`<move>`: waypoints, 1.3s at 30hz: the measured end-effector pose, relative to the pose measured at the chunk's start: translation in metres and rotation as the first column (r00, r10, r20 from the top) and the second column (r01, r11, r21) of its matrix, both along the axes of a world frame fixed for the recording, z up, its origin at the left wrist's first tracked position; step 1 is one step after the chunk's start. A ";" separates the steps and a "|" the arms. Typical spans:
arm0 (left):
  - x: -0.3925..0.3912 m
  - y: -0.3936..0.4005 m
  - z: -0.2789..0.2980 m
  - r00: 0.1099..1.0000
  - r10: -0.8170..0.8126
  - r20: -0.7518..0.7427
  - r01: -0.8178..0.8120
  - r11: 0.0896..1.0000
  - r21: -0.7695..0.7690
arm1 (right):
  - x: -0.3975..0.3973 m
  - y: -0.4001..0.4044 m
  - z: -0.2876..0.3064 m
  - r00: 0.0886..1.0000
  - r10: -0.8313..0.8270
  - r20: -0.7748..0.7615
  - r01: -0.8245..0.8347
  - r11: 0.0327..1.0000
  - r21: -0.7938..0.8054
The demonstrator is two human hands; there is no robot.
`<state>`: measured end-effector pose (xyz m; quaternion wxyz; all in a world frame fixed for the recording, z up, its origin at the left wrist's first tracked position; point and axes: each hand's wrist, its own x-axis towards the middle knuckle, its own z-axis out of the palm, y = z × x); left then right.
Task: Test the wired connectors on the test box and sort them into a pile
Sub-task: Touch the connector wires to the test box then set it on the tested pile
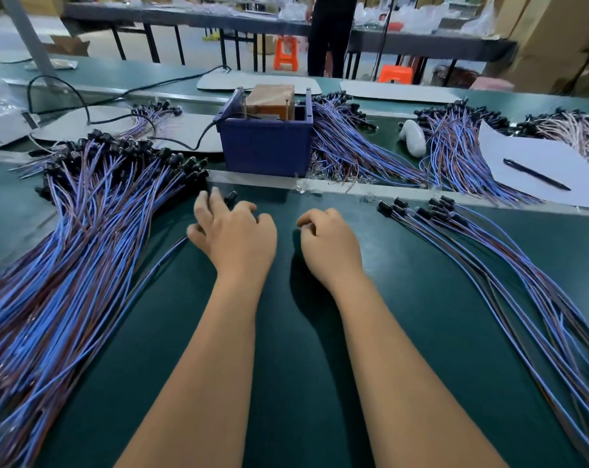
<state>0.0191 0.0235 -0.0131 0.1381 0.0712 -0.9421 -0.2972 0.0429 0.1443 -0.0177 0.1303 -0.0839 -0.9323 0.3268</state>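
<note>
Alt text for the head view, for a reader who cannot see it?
Two bare hands hover over a green table: the left hand reaches a large wired-connector pile, the right hand holds nothing. A blue test box sits behind; a smaller pile lies right.

Left forearm: bare, extended forward, angled slightly inward.
Left hand [234, 231]: palm down, fingers [215, 201] spread and bent, tips blurred; whether they pinch anything cannot be told.
Right forearm: bare, extended forward, parallel to left.
Right hand [328, 239]: palm down, fingers curled under loosely, nothing visibly held.
Spacing: hands near, not touching.
</note>
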 end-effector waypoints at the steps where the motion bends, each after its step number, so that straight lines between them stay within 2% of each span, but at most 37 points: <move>1: -0.002 -0.004 0.001 0.997 0.019 0.070 -0.017 1.000 -0.024 | 0.000 0.001 0.000 1.000 0.004 -0.001 -0.004 1.000 -0.020; 4: -0.005 -0.013 0.002 0.985 0.051 0.167 -0.042 0.997 -0.062 | 0.000 0.000 -0.001 1.000 0.017 -0.010 -0.017 1.000 -0.003; 11: -0.005 -0.015 -0.001 0.999 -0.019 0.039 0.020 0.999 -0.028 | 0.002 -0.003 -0.004 1.000 0.026 0.001 -0.026 1.000 0.012; 13: -0.005 -0.014 -0.002 0.994 -0.046 -0.104 0.053 0.997 0.061 | 0.003 -0.003 -0.004 0.999 0.030 -0.019 -0.030 0.999 -0.017; 15: -0.004 -0.011 0.001 0.959 -0.054 -0.278 0.132 0.954 0.270 | 0.005 -0.004 -0.002 0.996 0.048 -0.079 -0.055 0.994 -0.099; 16: -0.003 -0.009 0.006 0.943 -0.053 -0.328 0.187 0.900 0.393 | 0.006 -0.005 0.000 0.992 0.059 -0.112 -0.080 0.977 -0.200; 18: 0.002 -0.004 0.015 0.912 -0.094 -0.400 0.323 0.766 0.556 | 0.007 -0.006 0.006 0.986 0.094 -0.138 -0.152 0.849 -0.506; 20: 0.011 0.004 0.022 0.868 -0.186 -0.460 0.455 0.667 0.589 | 0.007 -0.007 0.012 0.975 0.185 -0.123 -0.210 0.579 -0.788; 21: 0.015 0.008 0.025 0.848 -0.240 -0.472 0.509 0.615 0.603 | 0.007 -0.006 0.015 0.961 0.252 -0.111 -0.218 0.446 -0.868; 23: 0.024 0.018 0.030 0.819 -0.350 -0.456 0.574 0.520 0.632 | 0.008 -0.006 0.018 0.922 0.373 -0.105 -0.223 0.287 -0.932; 26: 0.035 0.025 0.034 0.790 -0.467 -0.398 0.604 0.480 0.636 | 0.008 0.000 0.017 0.886 0.432 -0.167 -0.258 0.163 -0.952; 28: 0.038 0.023 0.036 0.773 -0.528 -0.352 0.598 0.420 0.683 | 0.010 0.003 0.018 0.870 0.458 -0.185 -0.252 0.091 -0.963; 30: 0.037 0.018 0.039 0.745 -0.584 -0.322 0.587 0.344 0.733 | 0.009 0.006 0.018 0.863 0.476 -0.167 -0.231 0.078 -0.970; 32: 0.035 0.013 0.040 0.707 -0.627 -0.326 0.602 0.293 0.743 | 0.007 0.007 0.017 0.859 0.490 -0.151 -0.232 0.109 -0.966; 34: 0.034 0.012 0.038 0.698 -0.633 -0.335 0.625 0.310 0.716 | 0.007 0.009 0.014 0.870 0.473 -0.140 -0.209 0.096 -0.973; 37: 0.038 0.022 0.033 0.686 -0.612 -0.394 0.724 0.516 0.458 | 0.008 0.012 0.005 0.928 0.336 -0.162 -0.169 -0.008 -0.986; 39: 0.041 0.028 0.030 0.659 -0.592 -0.464 0.747 0.586 0.313 | 0.011 0.015 0.003 0.941 0.282 -0.190 -0.167 -0.104 -0.981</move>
